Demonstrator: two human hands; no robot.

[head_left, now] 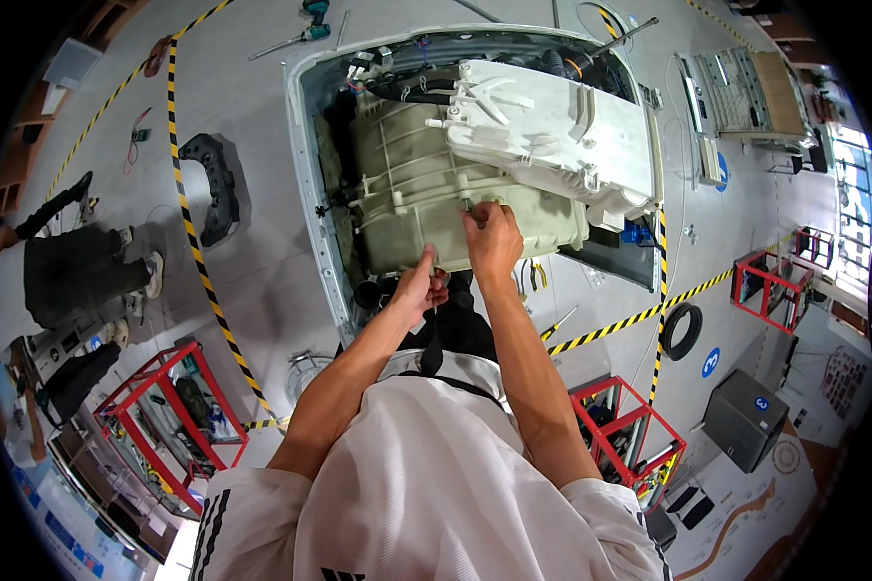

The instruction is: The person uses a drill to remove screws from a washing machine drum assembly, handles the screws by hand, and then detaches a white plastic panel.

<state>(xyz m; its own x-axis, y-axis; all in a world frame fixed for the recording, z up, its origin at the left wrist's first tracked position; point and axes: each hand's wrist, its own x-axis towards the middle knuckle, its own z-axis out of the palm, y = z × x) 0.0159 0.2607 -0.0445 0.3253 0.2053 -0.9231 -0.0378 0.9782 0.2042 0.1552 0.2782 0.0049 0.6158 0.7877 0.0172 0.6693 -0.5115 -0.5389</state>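
In front of me an opened washing machine cabinet (305,184) holds a cream plastic tub (407,228) with molded ribs. A white plastic dispenser housing (552,126) lies across the tub's far right part. My right hand (494,240) is closed in a pinch against the tub's top, just below the housing; a small dark piece shows at its fingertips, too small to name. At the tub's near edge is my left hand (420,289), its thumb pointing up against the plastic and its fingers curled. Whatever those fingers hold is hidden.
Pliers (534,277) and a screwdriver (560,323) lie right of my legs. Left on the floor is a black curved block (211,189); a black rubber ring (682,331) lies right. Red-framed carts (170,412) stand nearby. Another person (77,271) is at far left.
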